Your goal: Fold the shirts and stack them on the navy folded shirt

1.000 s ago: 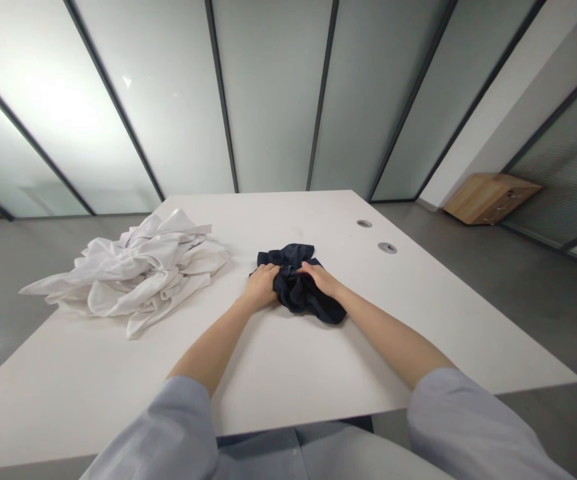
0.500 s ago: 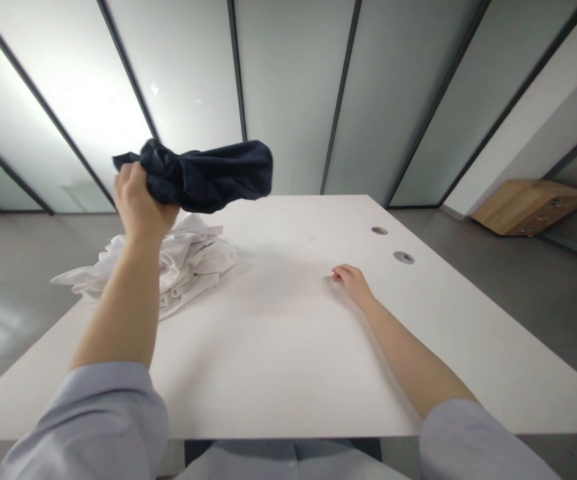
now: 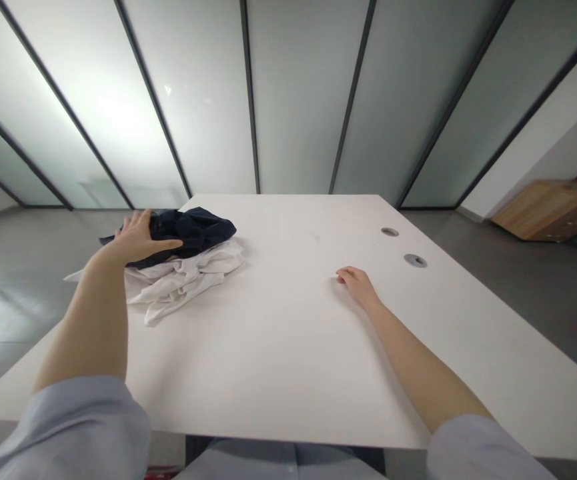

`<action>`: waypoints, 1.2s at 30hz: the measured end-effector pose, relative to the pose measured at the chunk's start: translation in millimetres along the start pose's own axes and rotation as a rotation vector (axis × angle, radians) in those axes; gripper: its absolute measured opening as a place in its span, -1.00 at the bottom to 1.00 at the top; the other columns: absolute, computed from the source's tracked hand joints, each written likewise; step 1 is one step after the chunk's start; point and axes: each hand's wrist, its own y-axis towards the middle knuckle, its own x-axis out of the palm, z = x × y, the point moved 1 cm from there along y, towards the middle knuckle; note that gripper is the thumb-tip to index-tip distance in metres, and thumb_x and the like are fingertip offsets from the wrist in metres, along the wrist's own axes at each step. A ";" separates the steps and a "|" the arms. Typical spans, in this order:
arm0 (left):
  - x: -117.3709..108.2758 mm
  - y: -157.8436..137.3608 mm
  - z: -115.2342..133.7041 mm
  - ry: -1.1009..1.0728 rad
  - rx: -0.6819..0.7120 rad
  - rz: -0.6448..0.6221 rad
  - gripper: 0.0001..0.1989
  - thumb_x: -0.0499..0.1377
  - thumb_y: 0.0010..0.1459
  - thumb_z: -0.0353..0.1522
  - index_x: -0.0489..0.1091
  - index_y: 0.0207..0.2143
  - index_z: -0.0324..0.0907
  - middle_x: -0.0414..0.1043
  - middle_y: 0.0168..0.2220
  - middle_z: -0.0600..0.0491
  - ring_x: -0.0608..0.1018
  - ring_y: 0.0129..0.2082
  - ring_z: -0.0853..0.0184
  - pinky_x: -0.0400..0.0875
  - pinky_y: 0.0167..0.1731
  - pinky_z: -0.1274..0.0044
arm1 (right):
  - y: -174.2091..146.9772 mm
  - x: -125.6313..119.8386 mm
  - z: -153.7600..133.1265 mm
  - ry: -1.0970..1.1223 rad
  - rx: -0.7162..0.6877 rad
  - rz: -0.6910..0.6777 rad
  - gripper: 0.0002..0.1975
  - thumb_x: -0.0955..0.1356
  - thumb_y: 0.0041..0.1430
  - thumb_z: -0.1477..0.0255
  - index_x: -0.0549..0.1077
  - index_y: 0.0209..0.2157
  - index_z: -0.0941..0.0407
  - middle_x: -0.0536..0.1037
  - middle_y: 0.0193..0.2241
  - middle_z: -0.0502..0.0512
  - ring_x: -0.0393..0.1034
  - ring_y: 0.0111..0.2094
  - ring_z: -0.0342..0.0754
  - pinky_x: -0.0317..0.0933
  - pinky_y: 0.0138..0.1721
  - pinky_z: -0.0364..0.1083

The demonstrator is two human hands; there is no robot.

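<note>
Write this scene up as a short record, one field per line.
left hand: fingers spread, at the dark cloth; contact unclear
right hand: fingers curled in, at the white table, apart from both fabrics
dark cloth: crumpled, on top of the white cloth pile
white cloth pile: rumpled, on the table's left side
table fittings: two, round, beyond the right hand
background: frosted panels; wooden cabinet far right

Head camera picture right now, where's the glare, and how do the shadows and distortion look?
Head view: bright glare on a frosted glass panel at upper left; head view: a soft shadow on the white table beside the right hand; head view: panel frames splay outward, like wide-lens stretching; head view: the dark cloth's folds nearly merge into black.
</note>
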 end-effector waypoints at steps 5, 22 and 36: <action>3.4 -19.0 65.6 -0.393 0.157 0.344 -0.36 0.08 0.14 0.01 0.16 0.14 -0.17 0.14 0.23 -0.09 0.09 0.28 0.03 0.00 0.22 0.15 | 8.5 4.2 -5.4 0.078 0.104 0.060 -0.77 0.28 -0.06 0.25 0.44 -0.54 0.12 0.53 -0.54 0.07 0.41 -0.40 -0.03 0.24 -0.27 -0.08; 167.5 -93.8 199.8 -0.191 0.457 -0.297 -0.41 -0.03 0.24 -0.11 0.15 0.24 -0.19 0.08 0.30 -0.11 0.11 0.31 0.13 0.05 0.24 0.34 | 9.6 30.1 -25.9 -0.860 -0.332 0.028 -0.64 0.21 0.21 0.39 0.46 -0.03 0.15 0.46 0.00 0.22 0.26 0.03 0.10 0.08 0.04 0.02; 167.4 -96.7 205.7 -0.006 0.408 -0.545 -0.07 -0.26 0.10 0.23 -0.11 0.36 -0.13 -0.23 0.38 -0.17 -0.10 0.35 -0.08 -0.15 0.22 0.05 | -2.9 52.2 -29.5 -1.059 -0.058 -0.383 -0.02 -0.02 0.08 -0.27 -0.12 0.36 0.06 -0.23 0.37 0.25 -0.38 0.34 0.33 -0.40 0.25 0.26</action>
